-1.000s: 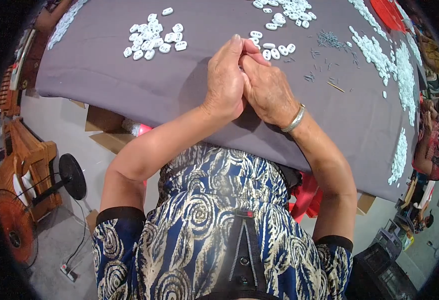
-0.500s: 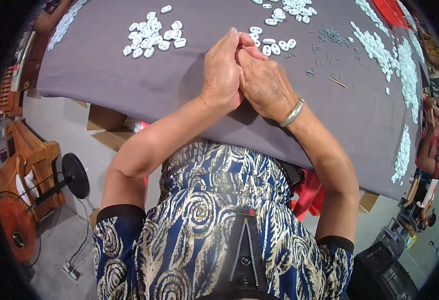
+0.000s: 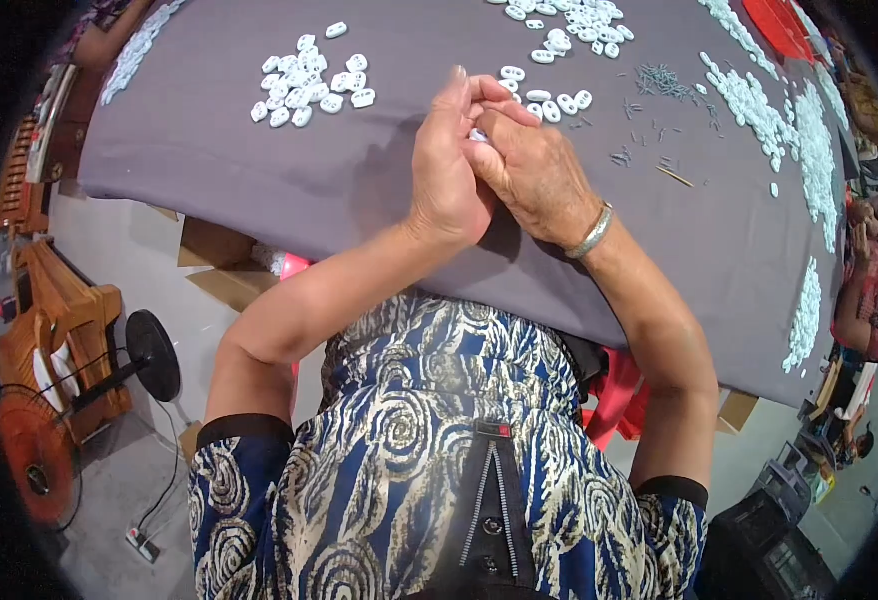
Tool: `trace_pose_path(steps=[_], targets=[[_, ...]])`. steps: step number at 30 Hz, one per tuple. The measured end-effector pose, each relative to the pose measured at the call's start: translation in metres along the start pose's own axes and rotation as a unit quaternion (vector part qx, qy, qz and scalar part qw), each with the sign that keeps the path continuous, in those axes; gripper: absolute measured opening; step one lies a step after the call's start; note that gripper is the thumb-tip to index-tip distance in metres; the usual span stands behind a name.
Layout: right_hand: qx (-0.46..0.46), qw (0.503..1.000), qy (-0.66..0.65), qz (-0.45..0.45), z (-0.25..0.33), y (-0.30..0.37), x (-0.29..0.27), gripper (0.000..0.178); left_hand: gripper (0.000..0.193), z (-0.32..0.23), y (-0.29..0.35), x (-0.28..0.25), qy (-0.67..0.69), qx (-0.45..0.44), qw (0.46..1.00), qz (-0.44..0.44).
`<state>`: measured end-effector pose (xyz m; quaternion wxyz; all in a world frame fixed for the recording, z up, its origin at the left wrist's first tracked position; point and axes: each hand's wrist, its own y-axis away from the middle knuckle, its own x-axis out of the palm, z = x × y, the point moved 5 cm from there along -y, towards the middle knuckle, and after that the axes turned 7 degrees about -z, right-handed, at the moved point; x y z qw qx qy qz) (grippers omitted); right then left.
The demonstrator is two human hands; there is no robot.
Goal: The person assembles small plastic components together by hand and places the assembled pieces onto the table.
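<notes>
My left hand (image 3: 445, 175) and my right hand (image 3: 541, 172) are pressed together above the cloth-covered table. Between them a bit of a small white plastic piece (image 3: 478, 136) shows, with the right thumb against it; the rest is hidden by fingers. Just beyond the hands lie several loose white oval pieces (image 3: 552, 111) with dark marks. To their left is a pile of similar white pieces (image 3: 301, 82). Small grey pins (image 3: 656, 78) are scattered to the right, near a thin tan stick (image 3: 675, 177).
More white ovals (image 3: 587, 20) lie at the far edge. Heaps of plain white pieces (image 3: 814, 150) line the right side, with a red sheet-like thing (image 3: 779, 28) beyond. Below the table's left edge stand a cardboard box (image 3: 214, 245) and a fan (image 3: 37, 455). Another person (image 3: 871, 280) sits at right.
My hands have loosened slightly, so the white piece between them now shows. The right thumb has shifted onto it, and the left fingers have spread a little.
</notes>
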<state>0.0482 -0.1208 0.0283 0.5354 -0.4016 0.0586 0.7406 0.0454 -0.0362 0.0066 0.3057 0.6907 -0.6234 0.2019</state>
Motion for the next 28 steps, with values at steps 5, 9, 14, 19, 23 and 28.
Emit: trace_pose_path(steps=[5,9,14,19,23,28], targets=[[-0.004,0.999,0.038,0.027,-0.002,0.004,0.006,0.025,0.044,0.005,0.000,-0.005,-0.014,0.006,1.000,-0.021],[-0.010,0.999,0.031,0.031,-0.003,0.002,0.006,0.024,0.043,0.003,0.000,-0.004,-0.007,0.006,1.000,-0.018],[-0.069,0.992,0.098,-0.050,0.004,0.006,-0.010,0.029,0.037,-0.009,0.009,0.006,-0.004,0.037,0.999,-0.013],[-0.120,0.979,0.127,-0.106,0.005,0.004,-0.028,0.034,0.024,-0.020,0.012,-0.007,-0.090,0.068,0.993,-0.020],[-0.120,0.975,0.165,-0.082,-0.006,0.004,-0.033,0.036,0.018,-0.014,0.010,-0.005,-0.199,0.046,0.978,0.049],[-0.120,0.977,0.172,-0.043,-0.011,0.004,-0.031,0.037,0.020,-0.013,0.006,-0.005,-0.264,0.037,0.960,0.081]])
